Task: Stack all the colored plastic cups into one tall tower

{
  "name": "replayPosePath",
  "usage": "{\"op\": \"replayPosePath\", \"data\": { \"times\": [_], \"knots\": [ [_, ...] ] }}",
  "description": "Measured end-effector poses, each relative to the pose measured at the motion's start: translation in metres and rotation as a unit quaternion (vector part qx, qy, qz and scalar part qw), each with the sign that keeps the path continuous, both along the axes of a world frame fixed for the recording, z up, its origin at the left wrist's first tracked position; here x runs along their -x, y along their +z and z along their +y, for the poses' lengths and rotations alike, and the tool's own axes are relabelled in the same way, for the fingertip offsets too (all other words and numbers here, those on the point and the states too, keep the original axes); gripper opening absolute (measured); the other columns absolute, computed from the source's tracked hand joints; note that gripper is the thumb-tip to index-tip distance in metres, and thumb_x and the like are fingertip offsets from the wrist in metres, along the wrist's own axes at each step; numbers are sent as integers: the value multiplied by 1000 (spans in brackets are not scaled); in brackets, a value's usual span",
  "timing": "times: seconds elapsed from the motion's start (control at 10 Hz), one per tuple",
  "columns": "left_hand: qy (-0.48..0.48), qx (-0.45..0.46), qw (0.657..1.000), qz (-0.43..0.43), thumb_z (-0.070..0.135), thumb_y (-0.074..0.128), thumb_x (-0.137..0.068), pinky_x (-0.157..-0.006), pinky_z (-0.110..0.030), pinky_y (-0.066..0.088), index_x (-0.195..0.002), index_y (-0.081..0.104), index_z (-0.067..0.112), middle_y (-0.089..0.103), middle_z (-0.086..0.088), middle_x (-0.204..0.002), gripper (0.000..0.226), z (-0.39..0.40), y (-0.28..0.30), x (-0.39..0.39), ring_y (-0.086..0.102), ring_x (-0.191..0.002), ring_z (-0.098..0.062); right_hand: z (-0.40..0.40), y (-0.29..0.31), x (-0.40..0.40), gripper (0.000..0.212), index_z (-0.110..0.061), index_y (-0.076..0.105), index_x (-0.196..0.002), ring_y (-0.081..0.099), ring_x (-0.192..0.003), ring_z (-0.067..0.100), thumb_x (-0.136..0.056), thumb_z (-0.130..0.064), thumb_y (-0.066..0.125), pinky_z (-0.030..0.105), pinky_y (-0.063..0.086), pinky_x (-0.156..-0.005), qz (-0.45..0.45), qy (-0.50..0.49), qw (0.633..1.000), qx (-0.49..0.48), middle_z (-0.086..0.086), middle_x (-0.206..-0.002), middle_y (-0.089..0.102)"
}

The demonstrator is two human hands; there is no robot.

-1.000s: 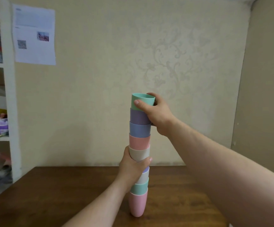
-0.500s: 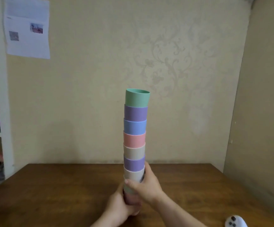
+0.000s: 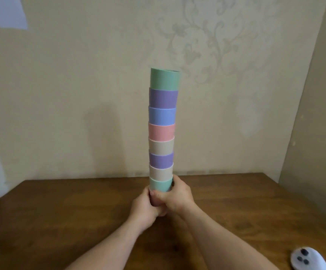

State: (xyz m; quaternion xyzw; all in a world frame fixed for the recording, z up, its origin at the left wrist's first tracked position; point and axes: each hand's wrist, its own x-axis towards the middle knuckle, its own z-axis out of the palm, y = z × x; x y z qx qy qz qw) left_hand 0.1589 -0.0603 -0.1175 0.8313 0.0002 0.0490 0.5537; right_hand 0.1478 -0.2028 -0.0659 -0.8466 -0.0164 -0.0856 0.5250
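A tall tower of nested plastic cups (image 3: pixel 162 131) stands upright over the brown wooden table (image 3: pixel 61 211). From the top its bands are green, purple, blue, pink, beige, purple, beige and green. My left hand (image 3: pixel 144 208) and my right hand (image 3: pixel 174 197) are both wrapped around the tower's base. They hide the lowest cup, so I cannot tell whether the base touches the table.
A white remote with dark buttons (image 3: pixel 308 260) lies at the table's near right corner. A patterned beige wall rises right behind the tower, and a side wall closes in on the right. A sheet of paper (image 3: pixel 4 12) hangs at upper left.
My right hand left the top green cup and came down to the base beside my left hand, which slid down from mid-tower. The camera tilted lower.
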Motion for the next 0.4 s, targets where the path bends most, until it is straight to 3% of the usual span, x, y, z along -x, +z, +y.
{"op": "replayPosePath", "data": {
  "times": [0.2, 0.4],
  "knots": [
    [1, -1, 1000, -1, 39, 97, -51, -96, -46, 65, -135, 61, 37, 79, 11, -118, 91, 2, -7, -56, 77, -106, -15, 0, -7, -59, 55, -31, 72, -118, 76, -101, 10, -71, -39, 100, 31, 61, -90, -12, 0, 1000, -11, -8, -113, 80],
    [8, 4, 1000, -13, 35, 97, -64, -101, -46, 62, -143, 55, 35, 76, 8, -125, 90, 1, -14, -83, 74, -112, -18, 3, -21, -94, 61, -33, 74, -120, 78, -102, 11, -66, -45, 100, 44, 67, -96, -14, 5, 998, -56, -11, -110, 82]
  ]
}}
